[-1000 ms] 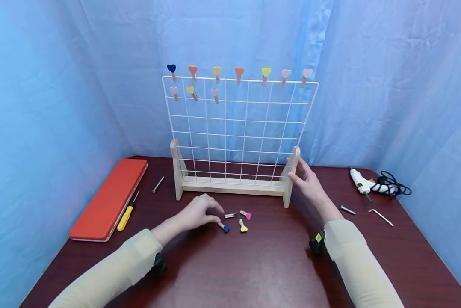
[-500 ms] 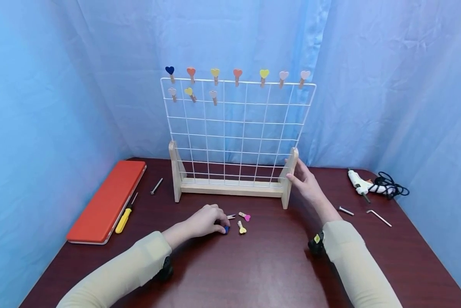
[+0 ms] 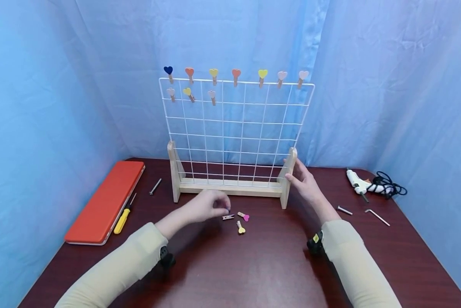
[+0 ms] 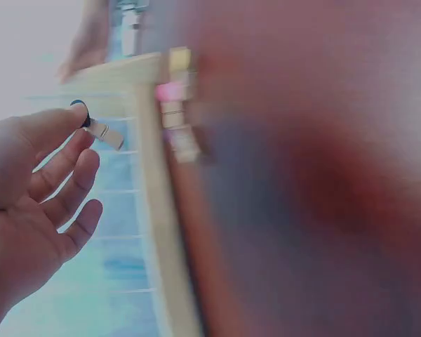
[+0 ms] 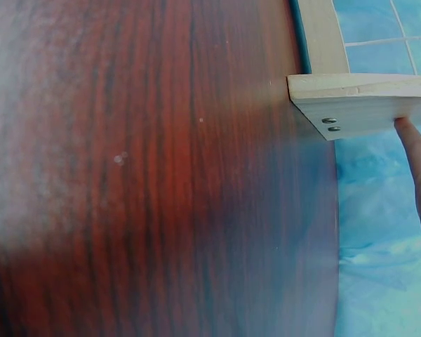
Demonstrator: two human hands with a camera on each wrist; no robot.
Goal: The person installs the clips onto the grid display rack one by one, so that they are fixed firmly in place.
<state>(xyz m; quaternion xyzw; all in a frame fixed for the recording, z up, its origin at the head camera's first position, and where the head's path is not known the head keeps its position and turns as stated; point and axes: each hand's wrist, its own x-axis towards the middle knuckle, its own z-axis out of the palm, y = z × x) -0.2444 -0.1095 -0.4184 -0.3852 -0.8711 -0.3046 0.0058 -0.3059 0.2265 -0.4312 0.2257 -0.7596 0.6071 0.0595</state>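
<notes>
Between thumb and index finger, my left hand pinches a small wooden clothespin with a dark blue heart, raised above the table; in the head view most of it is hidden by the fingers. Below lie three more mini clothespins: a pink-heart one, a yellow-heart one and one on its side. My right hand grips the right wooden upright of a white wire grid rack, thumb in front and fingers behind. Several heart clothespins line the grid's top wire, and three hang on the wire below.
At the left are an orange-red case, a yellow-handled screwdriver and a bolt. A white glue gun with a black cord, another bolt and a hex key lie at the right. Blue curtains surround the table.
My left hand reached the blue-heart clothespin, pinched it and lifted it off the table, moving up toward the rack. My right hand stays on the upright.
</notes>
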